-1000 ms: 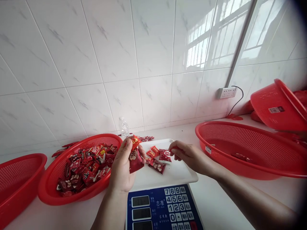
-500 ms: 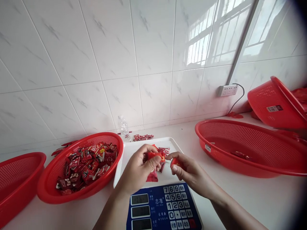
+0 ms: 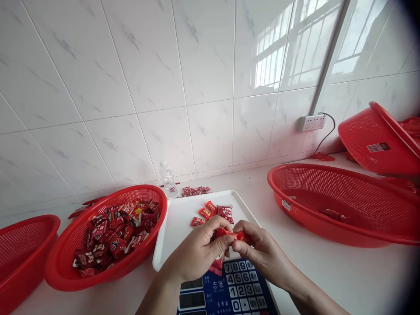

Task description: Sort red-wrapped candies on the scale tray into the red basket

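My left hand (image 3: pixel 200 249) is closed around red candy packets (image 3: pixel 216 265), one of which hangs below the fingers. My right hand (image 3: pixel 262 247) pinches another small red-and-orange packet (image 3: pixel 243 237). The fingertips of both hands meet over the front of the scale's white tray (image 3: pixel 177 214), partly hiding what they grip. Behind them on the tray lie several small wrapped candies (image 3: pixel 206 212) and a darker red packet (image 3: pixel 225 213). The blue keypad panel (image 3: pixel 226 297) of the scale sits below the hands.
A red basket (image 3: pixel 59 258) full of wrapped candies stands left, with another red basket (image 3: pixel 19 236) beyond. To the right is a red basket (image 3: pixel 315 183) holding a few packets, with a tilted basket (image 3: pixel 367 140) behind. A clear bottle (image 3: pixel 169 180) stands by the wall.
My hands have come together and moved down towards the keypad, baring the candies on the tray. Earlier they were slightly apart, each with a packet.
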Demonstrator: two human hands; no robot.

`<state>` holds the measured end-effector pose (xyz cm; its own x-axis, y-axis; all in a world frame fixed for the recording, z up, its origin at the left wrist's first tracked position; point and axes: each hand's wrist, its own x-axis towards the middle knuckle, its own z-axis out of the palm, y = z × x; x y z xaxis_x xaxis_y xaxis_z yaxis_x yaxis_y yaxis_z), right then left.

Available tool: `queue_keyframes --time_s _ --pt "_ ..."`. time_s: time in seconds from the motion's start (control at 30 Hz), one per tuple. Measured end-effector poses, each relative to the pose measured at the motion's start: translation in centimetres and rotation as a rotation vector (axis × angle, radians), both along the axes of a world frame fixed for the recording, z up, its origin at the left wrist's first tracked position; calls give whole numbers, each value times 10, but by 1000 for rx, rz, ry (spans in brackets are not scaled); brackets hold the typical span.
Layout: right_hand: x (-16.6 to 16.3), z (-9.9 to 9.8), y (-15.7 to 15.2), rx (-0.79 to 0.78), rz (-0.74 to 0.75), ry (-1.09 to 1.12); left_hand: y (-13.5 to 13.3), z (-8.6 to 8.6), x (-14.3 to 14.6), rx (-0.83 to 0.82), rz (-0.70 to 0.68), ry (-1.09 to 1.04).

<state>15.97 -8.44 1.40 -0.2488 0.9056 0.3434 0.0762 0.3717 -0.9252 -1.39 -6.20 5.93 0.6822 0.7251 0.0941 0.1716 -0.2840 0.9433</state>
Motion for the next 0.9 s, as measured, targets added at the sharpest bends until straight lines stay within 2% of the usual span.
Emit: queue_keyframes --time_s 0.07,0.13,0.23,0.3,0.37,0.43,0.57,0.63,0.77,0.9 --pt "2 2 0 6 -11 -5 2 0 -1 -65 -25 10" --pt "7 2 0 32 -119 -32 5 0 -4 -63 26 31" --pt "19 -1 4 39 -304 15 14 -1 -13 33 214 74" --pt "25 -5 7 31 -370 81 19 -2 -19 121 350 143" --pt "29 -8 10 27 -401 112 24 -3 -24 188 422 227" --pt "30 -9 11 24 -402 111 27 -5 -26 173 387 278" --pt "27 -5 9 26 -406 75 32 -11 -25 75 189 313" --pt "27 -4 8 31 -419 53 34 -15 -25 159 199 357" --pt "29 -4 9 58 -449 -2 36 -14 -25 384 368 531" --pt "29 -5 8 100 -469 -90 31 -8 -25 314 220 582"
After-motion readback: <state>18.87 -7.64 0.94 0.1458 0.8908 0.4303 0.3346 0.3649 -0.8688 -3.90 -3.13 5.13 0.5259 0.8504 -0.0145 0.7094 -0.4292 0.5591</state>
